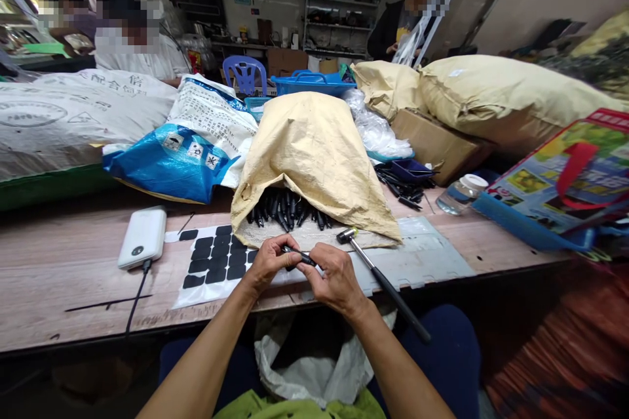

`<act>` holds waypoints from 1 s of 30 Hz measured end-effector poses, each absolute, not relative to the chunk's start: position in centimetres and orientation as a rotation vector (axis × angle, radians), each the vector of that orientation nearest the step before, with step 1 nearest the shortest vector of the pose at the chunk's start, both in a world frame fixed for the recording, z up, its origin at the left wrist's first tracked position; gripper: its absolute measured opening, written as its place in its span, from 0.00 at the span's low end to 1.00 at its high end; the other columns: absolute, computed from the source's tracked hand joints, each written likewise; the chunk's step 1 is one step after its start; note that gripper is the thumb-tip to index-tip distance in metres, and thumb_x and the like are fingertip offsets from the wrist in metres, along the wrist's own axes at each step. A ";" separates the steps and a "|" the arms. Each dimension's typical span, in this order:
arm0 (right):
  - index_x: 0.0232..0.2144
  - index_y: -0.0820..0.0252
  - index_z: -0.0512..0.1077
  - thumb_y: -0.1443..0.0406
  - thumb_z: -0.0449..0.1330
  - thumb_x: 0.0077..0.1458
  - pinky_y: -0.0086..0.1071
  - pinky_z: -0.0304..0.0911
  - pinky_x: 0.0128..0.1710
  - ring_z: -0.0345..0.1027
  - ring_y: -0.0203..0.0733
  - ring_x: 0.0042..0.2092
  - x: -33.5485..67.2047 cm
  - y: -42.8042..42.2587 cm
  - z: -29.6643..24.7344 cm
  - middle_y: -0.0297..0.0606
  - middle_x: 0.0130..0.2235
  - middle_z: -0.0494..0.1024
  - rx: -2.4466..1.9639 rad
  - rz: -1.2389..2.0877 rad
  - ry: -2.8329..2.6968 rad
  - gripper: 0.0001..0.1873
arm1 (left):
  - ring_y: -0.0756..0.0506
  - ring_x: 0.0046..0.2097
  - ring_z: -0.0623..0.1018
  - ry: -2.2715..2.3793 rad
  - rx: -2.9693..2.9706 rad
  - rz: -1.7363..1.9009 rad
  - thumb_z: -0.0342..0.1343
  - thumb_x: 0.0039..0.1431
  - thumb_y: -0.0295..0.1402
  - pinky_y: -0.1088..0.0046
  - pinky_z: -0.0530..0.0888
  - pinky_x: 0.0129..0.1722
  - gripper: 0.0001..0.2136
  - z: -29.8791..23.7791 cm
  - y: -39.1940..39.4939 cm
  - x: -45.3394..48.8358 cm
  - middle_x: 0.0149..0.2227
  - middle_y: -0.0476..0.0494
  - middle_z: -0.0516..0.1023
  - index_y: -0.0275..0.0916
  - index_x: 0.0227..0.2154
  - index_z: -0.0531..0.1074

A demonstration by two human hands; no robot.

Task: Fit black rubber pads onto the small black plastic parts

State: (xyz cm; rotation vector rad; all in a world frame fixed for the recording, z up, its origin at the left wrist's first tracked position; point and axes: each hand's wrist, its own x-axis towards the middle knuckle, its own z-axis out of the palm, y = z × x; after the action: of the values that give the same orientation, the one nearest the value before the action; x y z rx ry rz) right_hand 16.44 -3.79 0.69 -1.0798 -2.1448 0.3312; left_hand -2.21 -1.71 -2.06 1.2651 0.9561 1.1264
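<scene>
Between my two hands, just over the table's front edge, is a slim black pen-like piece [307,258]. My left hand [272,261] pinches its left end, and my right hand [334,275] grips the right end between thumb and fingers. Right behind them lies a tan woven sack [314,137], its mouth facing me, with many similar black pieces [287,207] inside. A small hammer [383,281] with a black handle rests to the right of my right hand, its handle jutting past the table edge. Left of my hands is a sheet of black stickers [211,258].
A white power bank [142,239] with a cable stands on the left. Blue-white sacks [181,143] lie behind it. To the right are loose black pieces [400,186], a lidded jar [462,193] and a colourful box [565,170]. An open white sack [314,366] hangs at my lap. Other people sit or stand farther back.
</scene>
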 end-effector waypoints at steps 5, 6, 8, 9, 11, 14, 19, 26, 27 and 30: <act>0.25 0.57 0.67 0.60 0.59 0.63 0.31 0.53 0.31 0.63 0.37 0.30 16.4 -4.1 0.6 0.34 0.28 0.70 -1.108 0.416 -2.085 0.14 | 0.50 0.26 0.68 0.964 1.246 1.150 0.69 0.46 0.46 0.75 0.64 0.28 0.17 -2.0 -1.7 -2.1 0.22 0.50 0.71 0.35 0.25 0.74; 0.26 0.57 0.67 0.60 0.60 0.63 0.31 0.53 0.31 0.62 0.37 0.30 16.4 -4.3 0.5 0.33 0.28 0.70 -1.119 0.432 -2.073 0.14 | 0.50 0.26 0.69 0.959 1.255 1.154 0.68 0.47 0.46 0.75 0.65 0.28 0.17 -2.0 -1.7 -2.1 0.23 0.50 0.72 0.35 0.25 0.74; 0.26 0.57 0.67 0.59 0.62 0.61 0.30 0.52 0.31 0.61 0.37 0.30 16.5 -4.6 0.5 0.33 0.28 0.69 -1.139 0.450 -2.063 0.13 | 0.49 0.27 0.70 0.941 1.275 1.142 0.68 0.49 0.45 0.75 0.65 0.29 0.17 -2.1 -1.8 -2.1 0.23 0.49 0.73 0.35 0.25 0.74; 0.27 0.57 0.67 0.59 0.63 0.60 0.30 0.52 0.31 0.61 0.37 0.30 16.6 -4.7 0.5 0.32 0.28 0.68 -1.146 0.457 -2.064 0.13 | 0.49 0.27 0.71 0.932 1.282 1.128 0.67 0.50 0.45 0.75 0.66 0.30 0.17 -2.2 -1.8 -2.1 0.22 0.49 0.74 0.35 0.25 0.74; 0.29 0.57 0.69 0.60 0.65 0.57 0.30 0.53 0.31 0.61 0.37 0.31 16.8 -4.9 0.4 0.32 0.28 0.68 -1.155 0.470 -2.072 0.11 | 0.48 0.27 0.73 0.918 1.292 1.100 0.66 0.52 0.46 0.74 0.67 0.31 0.17 -2.2 -1.9 -2.1 0.22 0.48 0.76 0.35 0.25 0.74; 0.32 0.57 0.71 0.60 0.66 0.56 0.30 0.54 0.32 0.61 0.38 0.32 17.1 -5.0 0.5 0.32 0.29 0.69 -1.174 0.461 -2.078 0.09 | 0.48 0.27 0.73 0.927 1.315 1.084 0.66 0.54 0.46 0.74 0.66 0.32 0.17 -2.2 -1.9 -2.0 0.22 0.47 0.76 0.35 0.25 0.74; 0.30 0.57 0.70 0.59 0.65 0.58 0.31 0.54 0.32 0.62 0.38 0.32 17.6 -5.1 0.9 0.33 0.30 0.70 -1.202 0.377 -2.090 0.10 | 0.49 0.27 0.71 0.948 1.377 1.073 0.64 0.57 0.46 0.74 0.65 0.32 0.18 -2.6 -1.8 -2.0 0.21 0.48 0.76 0.36 0.23 0.73; 0.30 0.57 0.69 0.58 0.62 0.63 0.32 0.54 0.34 0.64 0.39 0.33 17.9 -5.2 0.8 0.35 0.31 0.72 -1.238 0.305 -2.123 0.12 | 0.49 0.27 0.72 0.971 1.418 1.030 0.61 0.60 0.47 0.74 0.65 0.32 0.19 -2.9 -1.6 -1.9 0.21 0.48 0.77 0.36 0.22 0.74; 0.30 0.57 0.69 0.58 0.61 0.64 0.32 0.54 0.34 0.64 0.39 0.33 18.0 -5.2 0.7 0.36 0.31 0.72 -1.240 0.302 -2.127 0.12 | 0.49 0.27 0.71 0.976 1.420 1.025 0.62 0.60 0.47 0.74 0.65 0.32 0.19 -2.8 -1.6 -1.9 0.21 0.48 0.77 0.36 0.22 0.74; 0.32 0.57 0.70 0.59 0.59 0.65 0.31 0.55 0.35 0.65 0.39 0.34 18.1 -5.1 0.7 0.36 0.32 0.72 -1.236 0.320 -2.143 0.11 | 0.50 0.26 0.70 0.983 1.432 0.991 0.63 0.59 0.47 0.74 0.64 0.32 0.19 -2.4 -1.7 -1.8 0.21 0.48 0.77 0.36 0.22 0.74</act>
State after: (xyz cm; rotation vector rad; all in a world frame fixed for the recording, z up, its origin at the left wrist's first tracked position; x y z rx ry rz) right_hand 18.08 -5.14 0.69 -1.2359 -2.1429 0.3200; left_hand -1.83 -1.68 -2.43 1.4323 0.9832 0.9911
